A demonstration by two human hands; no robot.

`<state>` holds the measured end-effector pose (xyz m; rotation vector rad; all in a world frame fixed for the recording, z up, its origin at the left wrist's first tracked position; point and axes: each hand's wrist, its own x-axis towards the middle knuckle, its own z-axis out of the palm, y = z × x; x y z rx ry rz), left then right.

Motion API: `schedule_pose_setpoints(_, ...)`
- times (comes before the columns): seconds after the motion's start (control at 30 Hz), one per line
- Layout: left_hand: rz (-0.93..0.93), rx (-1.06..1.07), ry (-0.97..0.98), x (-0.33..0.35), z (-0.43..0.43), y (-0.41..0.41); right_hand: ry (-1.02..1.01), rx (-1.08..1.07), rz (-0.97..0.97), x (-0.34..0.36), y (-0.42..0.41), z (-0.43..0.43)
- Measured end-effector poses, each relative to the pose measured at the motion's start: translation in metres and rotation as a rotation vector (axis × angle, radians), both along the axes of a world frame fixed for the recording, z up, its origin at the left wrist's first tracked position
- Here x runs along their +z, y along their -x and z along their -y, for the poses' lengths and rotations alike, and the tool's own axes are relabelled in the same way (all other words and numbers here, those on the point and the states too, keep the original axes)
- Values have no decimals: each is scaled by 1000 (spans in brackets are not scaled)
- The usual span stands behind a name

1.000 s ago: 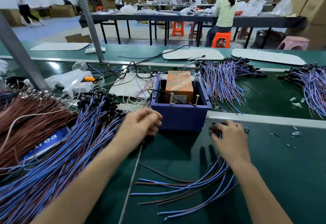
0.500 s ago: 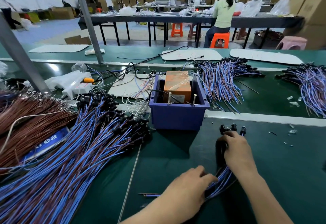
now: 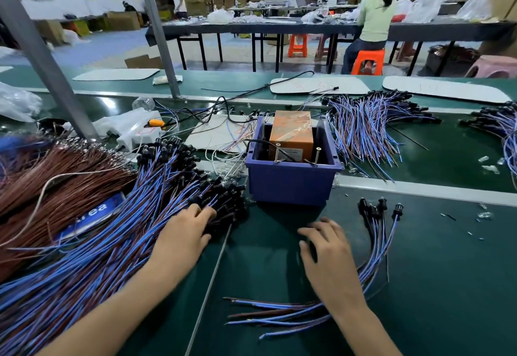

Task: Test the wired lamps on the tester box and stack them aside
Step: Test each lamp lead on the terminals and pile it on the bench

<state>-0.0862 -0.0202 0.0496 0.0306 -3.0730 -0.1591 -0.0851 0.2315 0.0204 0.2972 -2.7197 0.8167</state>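
Observation:
The tester box (image 3: 291,187) is a blue bin at centre, holding an orange block (image 3: 291,131) with two metal pins at its front rim. A big pile of blue-wired lamps (image 3: 117,238) with black heads covers the left of the table. My left hand (image 3: 184,232) rests on that pile, its fingers reaching among the black heads. A small bundle of wired lamps (image 3: 376,232) lies loose on the green table at right, its bare wire ends fanning out under my right wrist. My right hand (image 3: 327,249) hovers just left of the bundle, fingers relaxed, holding nothing I can see.
Brown wires (image 3: 50,185) are heaped at far left. More blue-wired lamp piles (image 3: 363,129) lie behind the box and at the far right. A thin metal rod (image 3: 212,280) lies between my hands. A grey post (image 3: 47,67) rises at left. People work at tables behind.
The bundle that both hands held half a second ago now lies released on the table at right. My left hand moved left onto the big pile; my right hand let go and shifted left.

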Motion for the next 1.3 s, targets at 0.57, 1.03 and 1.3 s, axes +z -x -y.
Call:
schedule_pose_setpoints(0.57,-427,-255,-382,43,-59,-7,531,176,-3,2,-3,-7)
schedule_pose_setpoints(1.03,-79,-248,-1121,15,-141,19,1270,257,340,1,15,-32)
schedule_pose_setpoints(1.3,230,-333,-1054,13,-98,7,1707,-113,111,13,22,-45)
